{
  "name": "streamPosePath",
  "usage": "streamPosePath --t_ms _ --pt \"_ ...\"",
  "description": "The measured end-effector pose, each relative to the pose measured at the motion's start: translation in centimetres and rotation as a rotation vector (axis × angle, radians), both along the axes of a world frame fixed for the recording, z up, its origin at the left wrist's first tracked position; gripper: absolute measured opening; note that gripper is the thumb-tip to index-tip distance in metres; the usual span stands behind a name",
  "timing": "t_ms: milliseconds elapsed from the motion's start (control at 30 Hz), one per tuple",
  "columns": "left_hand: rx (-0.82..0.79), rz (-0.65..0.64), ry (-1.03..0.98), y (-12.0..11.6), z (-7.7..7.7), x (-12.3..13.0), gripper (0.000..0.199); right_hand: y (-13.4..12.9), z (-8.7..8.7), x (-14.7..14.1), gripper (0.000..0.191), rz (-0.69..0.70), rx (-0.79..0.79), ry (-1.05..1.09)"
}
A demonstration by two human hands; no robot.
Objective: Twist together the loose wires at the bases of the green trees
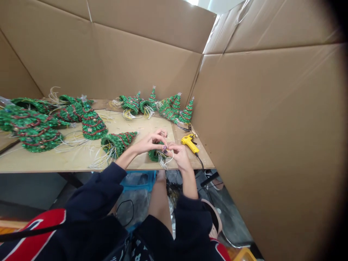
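Observation:
My left hand [153, 142] and my right hand [177, 152] meet over a small green Christmas tree [153, 156] that lies on its side near the table's front edge. Thumb and fingers of both hands are pinched together on thin white wires [163, 159], which trail from the tree's hollow base. The fingertips cover most of the held spot, and the tree's upper part is hidden behind my hands. To the left lies another decorated tree [121, 142] with its open base towards me, and white and yellow wires [102, 157] spill out of it.
A yellow glue gun [190, 143] rests right of my hands, its cord dropping over the table edge [81, 169]. Several trees [94, 123] stand or lie at left and along the back. Cardboard walls [258, 108] enclose the table. Below sits a blue bin [138, 181].

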State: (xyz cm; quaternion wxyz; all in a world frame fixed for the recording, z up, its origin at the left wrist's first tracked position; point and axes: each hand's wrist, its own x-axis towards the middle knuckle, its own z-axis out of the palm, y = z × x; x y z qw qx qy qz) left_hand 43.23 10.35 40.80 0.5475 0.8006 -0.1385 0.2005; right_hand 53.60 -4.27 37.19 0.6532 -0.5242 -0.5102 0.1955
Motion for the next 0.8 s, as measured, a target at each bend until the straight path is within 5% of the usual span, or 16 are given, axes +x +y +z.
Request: streamPosePath --t_ms 167,333,567,800 --pt "0.091 0.042 -0.022 0.0 0.8 -0.9 0.022 -1.9 1.1 -0.5 0.013 -0.194 -0.016 -0.281" --pt "0.142 0.126 -0.076 -0.5 0.7 -2.2 0.019 -5.3 2.0 -2.2 0.029 -0.396 -0.062 -0.421" --pt "0.12 0.199 -0.143 -0.7 0.1 -1.6 0.02 -1.2 0.2 -4.6 0.012 -0.653 0.162 -0.449" --pt "0.011 0.196 -0.159 -0.7 0.6 -0.6 0.016 0.2 0.4 -2.7 0.016 -0.415 0.181 -0.243"
